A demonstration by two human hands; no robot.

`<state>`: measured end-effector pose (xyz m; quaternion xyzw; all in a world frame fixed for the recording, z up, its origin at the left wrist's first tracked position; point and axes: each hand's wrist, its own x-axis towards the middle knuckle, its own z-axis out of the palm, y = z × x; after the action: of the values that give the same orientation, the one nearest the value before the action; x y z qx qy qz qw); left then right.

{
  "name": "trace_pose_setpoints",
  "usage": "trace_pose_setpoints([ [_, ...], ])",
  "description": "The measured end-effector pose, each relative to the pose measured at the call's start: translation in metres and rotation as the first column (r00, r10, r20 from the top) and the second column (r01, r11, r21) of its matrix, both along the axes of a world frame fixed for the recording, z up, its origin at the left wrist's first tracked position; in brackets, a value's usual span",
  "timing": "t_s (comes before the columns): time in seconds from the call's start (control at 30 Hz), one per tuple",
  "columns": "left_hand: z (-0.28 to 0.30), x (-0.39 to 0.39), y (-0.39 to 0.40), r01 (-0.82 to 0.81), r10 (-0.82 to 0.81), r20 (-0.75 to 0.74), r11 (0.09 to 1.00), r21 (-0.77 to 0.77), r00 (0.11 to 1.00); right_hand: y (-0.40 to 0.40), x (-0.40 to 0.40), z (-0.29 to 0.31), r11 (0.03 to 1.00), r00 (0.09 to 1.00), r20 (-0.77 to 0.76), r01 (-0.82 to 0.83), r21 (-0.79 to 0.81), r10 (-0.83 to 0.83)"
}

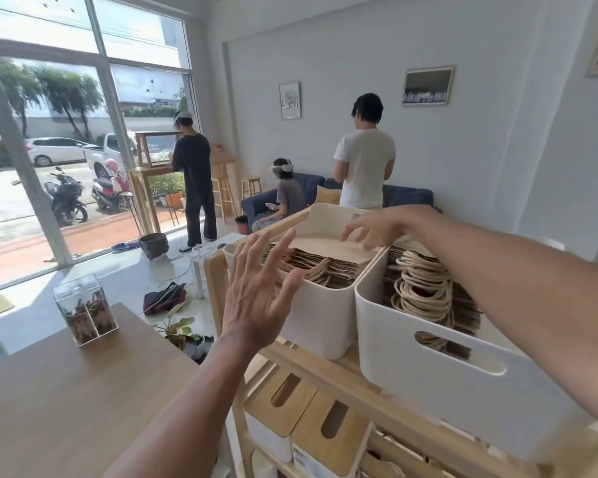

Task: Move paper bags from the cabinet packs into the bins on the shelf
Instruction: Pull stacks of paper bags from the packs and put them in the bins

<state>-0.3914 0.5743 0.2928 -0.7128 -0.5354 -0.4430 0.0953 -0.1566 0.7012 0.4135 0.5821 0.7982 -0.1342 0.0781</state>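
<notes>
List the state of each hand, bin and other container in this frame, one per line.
left hand: open, fingers spread, empty, in front of the left bin.
right hand: open, empty, over the bags in the left bin.
left bin: nearly full of flat paper bags.
right bin: packed with bags, rope handles up.
clear box: on the table, lid on, partly filled.

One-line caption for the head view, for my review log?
Both hands open above the left white bin of paper bags on the wooden shelf: left hand, right hand.
</notes>
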Motion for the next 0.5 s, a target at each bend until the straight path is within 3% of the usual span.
trace_pose_setpoints([
  [0.23, 0.008, -0.004, -0.009, -0.029, 0.024, -0.037, 0.991, -0.134, 0.999, -0.054, 0.03, 0.008, 0.978, 0.891, -0.454, 0.086, 0.192, 0.01],
  [0.37, 0.017, 0.002, -0.034, -0.047, 0.024, -0.085, 0.958, -0.282, 0.996, -0.121, 0.06, 0.02, 0.932, 0.809, -0.588, 0.22, 0.287, -0.01],
  [0.5, 0.031, 0.028, -0.091, 0.022, -0.04, -0.04, 0.926, -0.376, 0.998, -0.216, 0.094, 0.011, 0.875, 0.753, -0.657, 0.347, 0.338, -0.045],
])
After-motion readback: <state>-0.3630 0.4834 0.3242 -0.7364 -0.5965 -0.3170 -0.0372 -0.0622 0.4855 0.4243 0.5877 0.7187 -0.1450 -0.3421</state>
